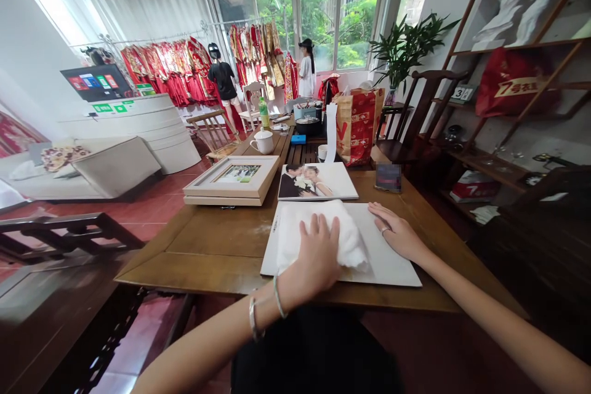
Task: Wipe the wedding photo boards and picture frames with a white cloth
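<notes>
A folded white towel (pixel 353 243) lies on a pale flat board (pixel 392 265) at the near side of the wooden table. My left hand (pixel 318 252) rests flat on the towel with its fingers spread. At the board's right part, my right hand (pixel 394 231) lies with its fingers stretched out on the surface, holding nothing. Just beyond the board is a wedding photo panel (pixel 339 181), lying flat and showing a couple with flowers. Left of it, light wooden picture frames (pixel 268 181) are stacked, the top one holding a small outdoor picture.
A white lidded cup (pixel 263 141), a red-and-tan paper bag (pixel 362 129) and a small dark display (pixel 388 178) stand on the table (pixel 203 252). Dark chairs flank it, one (pixel 410 117) at right. Two people (pixel 224 80) are near red garments at the back.
</notes>
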{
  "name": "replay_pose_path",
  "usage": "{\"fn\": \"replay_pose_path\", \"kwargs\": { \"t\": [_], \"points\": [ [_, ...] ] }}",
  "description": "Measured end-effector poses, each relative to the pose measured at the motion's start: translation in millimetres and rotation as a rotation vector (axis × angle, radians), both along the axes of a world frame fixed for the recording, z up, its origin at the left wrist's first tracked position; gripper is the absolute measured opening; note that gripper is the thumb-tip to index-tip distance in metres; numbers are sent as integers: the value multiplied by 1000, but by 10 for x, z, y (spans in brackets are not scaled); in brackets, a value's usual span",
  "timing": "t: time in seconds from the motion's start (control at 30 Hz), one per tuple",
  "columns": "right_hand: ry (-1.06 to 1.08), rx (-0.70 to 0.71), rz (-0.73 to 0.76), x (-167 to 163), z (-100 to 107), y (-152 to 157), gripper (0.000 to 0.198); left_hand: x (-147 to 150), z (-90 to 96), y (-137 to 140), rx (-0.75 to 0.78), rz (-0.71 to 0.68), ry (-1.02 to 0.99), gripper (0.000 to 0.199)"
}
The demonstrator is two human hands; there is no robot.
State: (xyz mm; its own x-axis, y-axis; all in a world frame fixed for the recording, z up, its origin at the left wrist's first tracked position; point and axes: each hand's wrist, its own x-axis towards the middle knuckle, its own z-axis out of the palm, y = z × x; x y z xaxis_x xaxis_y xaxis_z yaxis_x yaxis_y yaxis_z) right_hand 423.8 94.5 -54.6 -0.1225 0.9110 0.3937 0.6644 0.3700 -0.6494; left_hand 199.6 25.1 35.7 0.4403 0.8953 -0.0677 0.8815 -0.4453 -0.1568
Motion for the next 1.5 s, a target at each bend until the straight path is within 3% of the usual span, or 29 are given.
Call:
{"fn": "replay_pose_path", "kwargs": {
  "t": [0.1, 0.2, 0.47, 0.6, 0.97, 1.07, 1.33, 1.5],
  "points": [
    [-2, -1, -5, -4, -3, 1, 37, -58, -30, -305, -44, -51, 13, 90],
    [7, -8, -7, -1, -6, 1, 37, -116, -45, -372, -79, -81, 3, 91],
    [-29, -19, -13, -3, 16, -10, 38, -151, -12, 344, -6, -4, -29, 80],
    [-44, -33, -22, -15, 40, -21, 39, -181, 41, 430, -21, -21, -21, 77],
    [-26, -32, -11, -12, 31, -7, 39, -409, -45, -483, -108, -85, 7, 91],
    [-35, -38, -12, -7, 32, -4, 39, -439, -26, -369, -103, -65, 14, 90],
    [-40, -42, -14, 6, 18, -1, 39, -379, 0, 405, -43, 6, -28, 77],
    [-37, -49, -15, -6, 36, -8, 40, -404, -27, 357, -34, 1, -50, 78]
  ]
}}
